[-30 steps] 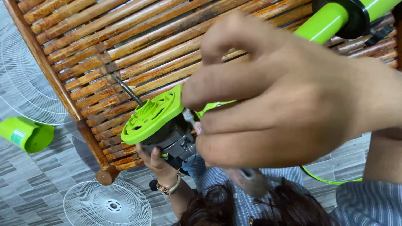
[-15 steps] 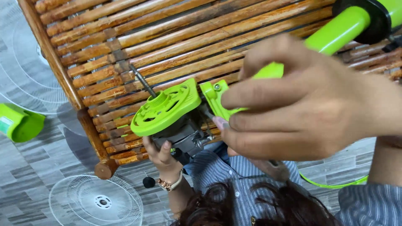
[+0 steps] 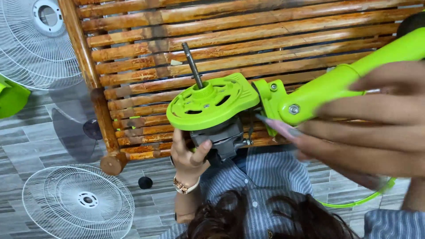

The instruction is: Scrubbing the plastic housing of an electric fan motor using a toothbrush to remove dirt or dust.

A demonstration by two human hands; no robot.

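Grey tiled floor (image 3: 31,141) below, laid in long plank-like tiles. A slatted wooden bench (image 3: 146,44) of orange-brown rounded bars stands on it; one round leg foot (image 3: 111,163) sits on the tiles. White wire fan guard (image 3: 79,201) lies flat on the floor, near that foot. A second white fan guard (image 3: 37,42) lies just beside the bench's side rail. Small black knob (image 3: 145,182) on the tiles between foot and first guard. Green part (image 3: 11,97) at left edge. Translucent grey fan blade (image 3: 73,128) beside the rail.
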